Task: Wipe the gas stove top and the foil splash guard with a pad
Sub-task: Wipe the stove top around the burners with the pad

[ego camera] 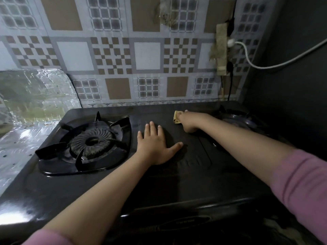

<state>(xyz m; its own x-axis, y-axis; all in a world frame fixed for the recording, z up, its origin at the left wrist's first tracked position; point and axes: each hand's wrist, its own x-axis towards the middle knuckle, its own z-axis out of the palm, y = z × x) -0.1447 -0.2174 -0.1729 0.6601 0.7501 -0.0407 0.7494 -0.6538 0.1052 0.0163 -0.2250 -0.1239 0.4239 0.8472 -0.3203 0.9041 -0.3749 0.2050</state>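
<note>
Left hand lies flat, fingers spread, bracing the stove, while right hand grips the pad, wiping toward one o'clock.

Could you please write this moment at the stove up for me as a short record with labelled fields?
surface: black gas stove top
left hand: flat, fingers spread, resting on the stove's middle panel
right hand: gripping a yellowish pad, pressed to the stove near its back edge
left burner: pan support in place
right burner: dim, partly hidden by the right forearm
foil splash guard: standing left of the stove, no hand on it
wall: patterned tile covering; white cable at right
</note>
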